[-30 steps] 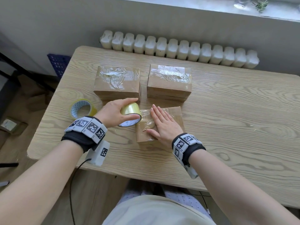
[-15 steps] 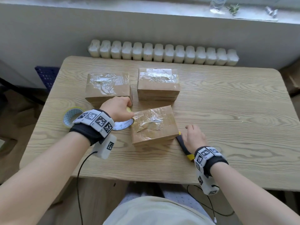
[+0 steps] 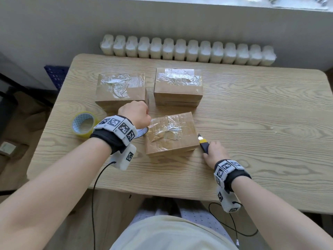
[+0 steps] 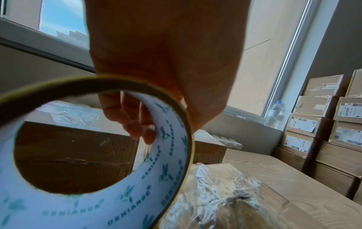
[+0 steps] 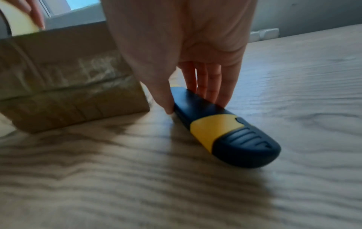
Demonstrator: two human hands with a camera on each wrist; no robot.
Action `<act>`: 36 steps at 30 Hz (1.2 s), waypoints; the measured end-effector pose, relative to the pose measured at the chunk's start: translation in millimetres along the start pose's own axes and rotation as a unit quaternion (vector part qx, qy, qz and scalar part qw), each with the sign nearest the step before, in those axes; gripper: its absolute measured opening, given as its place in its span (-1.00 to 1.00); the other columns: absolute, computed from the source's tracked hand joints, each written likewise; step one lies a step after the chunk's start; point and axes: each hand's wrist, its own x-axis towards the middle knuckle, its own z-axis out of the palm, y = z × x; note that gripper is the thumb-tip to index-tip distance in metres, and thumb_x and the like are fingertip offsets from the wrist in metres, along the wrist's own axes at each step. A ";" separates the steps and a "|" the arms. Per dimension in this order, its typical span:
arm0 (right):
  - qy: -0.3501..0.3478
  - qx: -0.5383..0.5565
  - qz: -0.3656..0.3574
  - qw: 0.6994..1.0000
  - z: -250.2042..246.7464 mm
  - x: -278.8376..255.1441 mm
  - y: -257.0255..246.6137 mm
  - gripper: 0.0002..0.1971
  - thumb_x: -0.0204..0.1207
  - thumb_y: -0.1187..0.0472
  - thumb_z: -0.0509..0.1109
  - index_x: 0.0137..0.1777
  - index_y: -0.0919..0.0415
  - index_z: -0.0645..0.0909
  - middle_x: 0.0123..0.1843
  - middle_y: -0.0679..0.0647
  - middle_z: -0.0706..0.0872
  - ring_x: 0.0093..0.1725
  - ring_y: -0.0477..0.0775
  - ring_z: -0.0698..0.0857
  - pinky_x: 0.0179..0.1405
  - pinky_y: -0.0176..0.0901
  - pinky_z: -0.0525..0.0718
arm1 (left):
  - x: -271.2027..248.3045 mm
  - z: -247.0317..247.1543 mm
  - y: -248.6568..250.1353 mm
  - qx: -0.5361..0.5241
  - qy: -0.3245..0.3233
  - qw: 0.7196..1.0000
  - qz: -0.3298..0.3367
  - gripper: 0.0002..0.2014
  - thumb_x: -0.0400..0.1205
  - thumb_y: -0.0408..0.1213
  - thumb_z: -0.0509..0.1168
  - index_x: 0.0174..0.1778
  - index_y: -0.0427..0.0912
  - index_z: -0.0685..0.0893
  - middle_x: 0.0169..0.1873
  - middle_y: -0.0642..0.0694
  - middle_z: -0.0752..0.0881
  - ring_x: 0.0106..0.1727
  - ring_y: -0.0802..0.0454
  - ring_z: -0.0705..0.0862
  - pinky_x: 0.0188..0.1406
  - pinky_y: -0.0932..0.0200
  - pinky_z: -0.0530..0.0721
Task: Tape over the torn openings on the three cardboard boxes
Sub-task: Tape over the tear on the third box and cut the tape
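Head view: all three boxes wear tape, and what looks left is cutting the strip from the tape roll (image 3: pixel 142 132) gripped by the left hand (image 3: pixel 134 116) at the nearest cardboard box (image 3: pixel 170 134), the right hand (image 3: pixel 213 153) pinching the utility knife (image 3: pixel 203 143) beside it.

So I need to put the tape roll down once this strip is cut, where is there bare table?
The widest bare patch of the table lies right of the boxes, out to its right edge. The near strip in front of the near box is also free. It is crowded on the left, where the spare tape roll, left hand and rear-left box sit close.
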 end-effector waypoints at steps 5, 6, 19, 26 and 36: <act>0.057 0.116 0.030 0.991 -41.3 3.3 2.6 -0.69 0.45 0.08 0.35 0.11 0.25 0.52 0.10 0.17 0.60 0.07 0.24 0.63 -0.05 -0.02 0.57 | 3.4 -2.1 3.9 -0.022 -0.026 0.999 -0.031 -0.78 0.44 -0.25 0.20 -0.14 -0.12 0.74 -0.28 -0.10 0.71 -0.24 -0.14 0.66 -0.29 0.13 0.55; 0.068 0.133 0.028 0.988 -49.3 2.2 0.2 -0.70 0.43 0.07 0.35 0.08 0.22 0.52 0.07 0.15 0.61 0.04 0.23 0.63 -0.06 -0.03 0.57 | 3.6 -2.4 3.7 -0.024 -0.027 0.999 -0.034 -0.79 0.43 -0.24 0.21 -0.17 -0.13 0.74 -0.30 -0.09 0.71 -0.25 -0.13 0.67 -0.31 0.14 0.56; -0.207 0.486 -0.113 0.842 -80.4 -24.5 -85.5 -0.71 0.54 0.26 0.43 0.18 0.42 0.61 -0.13 0.20 0.75 -0.18 0.08 0.75 -0.10 -0.12 0.78 | 9.2 3.0 0.3 -0.051 -0.037 0.996 -0.057 -0.86 0.46 -0.25 0.32 -0.13 0.00 0.74 -0.18 -0.05 0.74 -0.12 -0.12 0.69 -0.22 0.12 0.58; -0.302 0.475 -0.097 0.821 -65.4 -33.2 -115.1 -0.78 0.57 0.32 0.38 0.18 0.36 0.56 -0.11 0.24 0.73 -0.17 0.09 0.74 -0.12 -0.17 0.77 | 10.8 5.3 -1.3 -0.080 -0.035 0.993 -0.077 -0.87 0.44 -0.27 0.33 -0.19 -0.03 0.77 -0.22 -0.05 0.75 -0.16 -0.12 0.69 -0.22 0.13 0.58; -0.282 0.463 -0.069 0.838 -63.4 -22.5 -125.4 -0.69 0.53 0.26 0.45 0.17 0.47 0.61 -0.19 0.27 0.75 -0.31 0.06 0.76 -0.08 -0.06 0.79 | 8.3 8.9 -0.8 -0.081 -0.005 0.993 -0.080 -0.93 0.43 -0.22 0.39 -0.22 -0.03 0.76 -0.25 0.00 0.75 -0.15 -0.08 0.69 -0.25 0.15 0.53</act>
